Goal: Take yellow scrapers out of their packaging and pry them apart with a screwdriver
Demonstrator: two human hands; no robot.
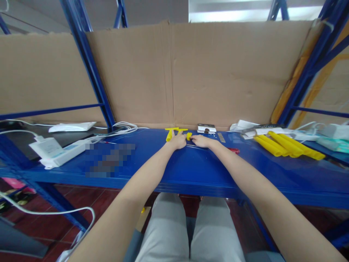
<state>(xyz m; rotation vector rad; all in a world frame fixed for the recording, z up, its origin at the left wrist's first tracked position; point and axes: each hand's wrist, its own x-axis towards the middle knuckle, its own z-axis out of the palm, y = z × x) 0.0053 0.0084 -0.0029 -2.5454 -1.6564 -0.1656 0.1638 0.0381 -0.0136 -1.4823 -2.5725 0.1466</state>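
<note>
Far out over the blue shelf top [188,167], my left hand [178,141] is closed on a yellow plastic part [169,136] with a long thin crosspiece. Its fingers cover much of the part. A small yellow piece [188,136] shows between my two hands. Beside it is my right hand [201,141], fingers curled in a pinch with the tips close to that piece. What the pinch holds is too small to make out. A thin metal rod passes below the right hand, and a red handle [233,150] lies right of that wrist.
Behind the right hand lie a small white and black box [206,128] and a flat metal strip [221,137]. Several yellow tubes [286,145] lie at the right. A white power strip [67,151] and cables [127,127] occupy the left. Cardboard [218,72] walls the back.
</note>
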